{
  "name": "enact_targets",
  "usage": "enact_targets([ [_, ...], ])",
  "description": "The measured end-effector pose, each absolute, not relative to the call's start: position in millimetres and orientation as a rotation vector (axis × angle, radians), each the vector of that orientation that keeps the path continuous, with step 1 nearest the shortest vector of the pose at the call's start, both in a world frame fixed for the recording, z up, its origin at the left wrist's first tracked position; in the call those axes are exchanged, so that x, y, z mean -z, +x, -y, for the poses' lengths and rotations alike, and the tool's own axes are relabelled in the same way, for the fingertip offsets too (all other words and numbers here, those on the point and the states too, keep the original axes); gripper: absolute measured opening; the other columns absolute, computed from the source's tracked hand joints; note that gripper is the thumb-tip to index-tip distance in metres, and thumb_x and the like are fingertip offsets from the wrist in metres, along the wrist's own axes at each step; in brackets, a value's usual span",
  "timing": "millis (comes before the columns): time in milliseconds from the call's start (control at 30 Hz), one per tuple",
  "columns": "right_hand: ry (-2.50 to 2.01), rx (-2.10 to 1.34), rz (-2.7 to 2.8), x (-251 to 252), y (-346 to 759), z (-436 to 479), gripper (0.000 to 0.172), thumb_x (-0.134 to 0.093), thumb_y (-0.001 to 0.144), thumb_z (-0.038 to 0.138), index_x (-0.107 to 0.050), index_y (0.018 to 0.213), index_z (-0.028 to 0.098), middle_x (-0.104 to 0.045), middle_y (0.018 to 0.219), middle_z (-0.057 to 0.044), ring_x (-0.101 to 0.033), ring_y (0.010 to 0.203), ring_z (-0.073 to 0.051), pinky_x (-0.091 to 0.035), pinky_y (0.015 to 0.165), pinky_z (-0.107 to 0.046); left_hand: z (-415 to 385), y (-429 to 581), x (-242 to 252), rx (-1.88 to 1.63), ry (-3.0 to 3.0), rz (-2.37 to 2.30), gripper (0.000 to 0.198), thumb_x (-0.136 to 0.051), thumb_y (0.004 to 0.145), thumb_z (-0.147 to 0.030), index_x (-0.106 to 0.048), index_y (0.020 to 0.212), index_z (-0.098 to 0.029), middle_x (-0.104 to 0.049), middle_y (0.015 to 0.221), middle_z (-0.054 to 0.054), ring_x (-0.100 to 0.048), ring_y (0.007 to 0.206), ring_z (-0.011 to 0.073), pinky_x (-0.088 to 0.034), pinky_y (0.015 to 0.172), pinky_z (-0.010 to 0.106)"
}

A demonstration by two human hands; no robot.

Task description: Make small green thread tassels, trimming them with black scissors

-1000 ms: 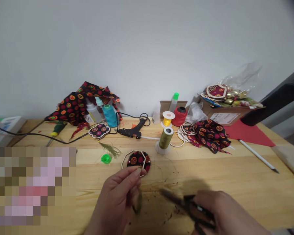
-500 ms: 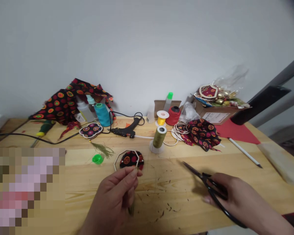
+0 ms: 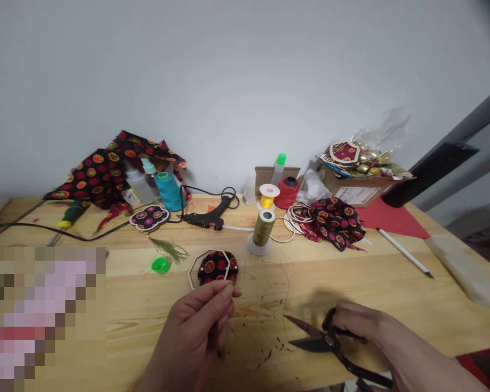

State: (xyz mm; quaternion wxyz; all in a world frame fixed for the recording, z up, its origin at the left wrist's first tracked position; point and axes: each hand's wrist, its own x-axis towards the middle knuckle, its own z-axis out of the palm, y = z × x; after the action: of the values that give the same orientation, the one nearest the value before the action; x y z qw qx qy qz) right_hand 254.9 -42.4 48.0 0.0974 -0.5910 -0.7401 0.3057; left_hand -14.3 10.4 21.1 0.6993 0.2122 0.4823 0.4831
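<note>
My left hand [image 3: 202,321] is closed in a pinch, with a small bit of olive-green thread [image 3: 231,283] showing at the fingertips. The rest of what it holds is mostly hidden behind the fingers. Just beyond it lies an octagonal wooden frame [image 3: 191,265] overlapping a round patterned fabric piece [image 3: 215,268]. My right hand [image 3: 371,332] grips dark scissors [image 3: 316,338] by the handles, blades parted and pointing left toward the left hand, apart from it. An olive thread spool [image 3: 264,228] stands upright farther back, with loose thread trailing from it.
A black glue gun [image 3: 208,215], teal thread cone [image 3: 169,191] and red thread cone [image 3: 288,193] stand along the back. A tasselled flower-shaped ornament [image 3: 149,218] and green cap [image 3: 160,265] lie left. On the right are crumpled fabric [image 3: 337,223], a white pencil [image 3: 404,253] and a filled cardboard box [image 3: 357,190].
My right hand has brought the scissors lower and a little left, and their blades have spread open. My left hand keeps its pinch in nearly the same place.
</note>
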Motion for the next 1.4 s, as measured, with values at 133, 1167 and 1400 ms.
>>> enact_targets([
  [133,-1.966,-0.724,2.164,-36.2,267.7,32.6,0.013,-0.058,0.076,0.026,-0.065,0.087,0.024,-0.067,0.089,-0.007,-0.064,0.078,-0.024,-0.050,0.068,-0.033,-10.1,-13.8,-21.1,-1.080,0.483,-1.077,0.014,-0.079,0.062,-0.025,-0.073,0.069,-0.015,-0.046,0.050,-0.005,-0.031,0.043,0.0036,-0.025,0.038,0.013],
  [1167,-1.459,-0.347,2.505,-11.0,204.1,2.2,0.011,-0.056,0.088,0.014,-0.063,0.093,0.022,-0.064,0.098,-0.004,-0.050,0.092,-0.023,-0.041,0.079,-0.038,-9.6,-10.8,-17.3,-1.029,0.486,-1.034,0.016,-0.080,0.062,-0.027,-0.072,0.069,-0.014,-0.047,0.049,-0.006,-0.030,0.041,0.0031,-0.022,0.038,0.015],
  [1400,-1.330,-0.231,2.609,0.5,205.0,-4.6,0.014,-0.060,0.087,0.015,-0.057,0.074,0.019,-0.061,0.079,0.001,-0.046,0.081,-0.019,-0.036,0.076,-0.035,-7.7,-10.5,-17.9,-1.082,0.424,-1.071,0.016,-0.082,0.060,-0.025,-0.073,0.069,-0.016,-0.047,0.048,-0.006,-0.030,0.041,0.0033,-0.024,0.038,0.014],
])
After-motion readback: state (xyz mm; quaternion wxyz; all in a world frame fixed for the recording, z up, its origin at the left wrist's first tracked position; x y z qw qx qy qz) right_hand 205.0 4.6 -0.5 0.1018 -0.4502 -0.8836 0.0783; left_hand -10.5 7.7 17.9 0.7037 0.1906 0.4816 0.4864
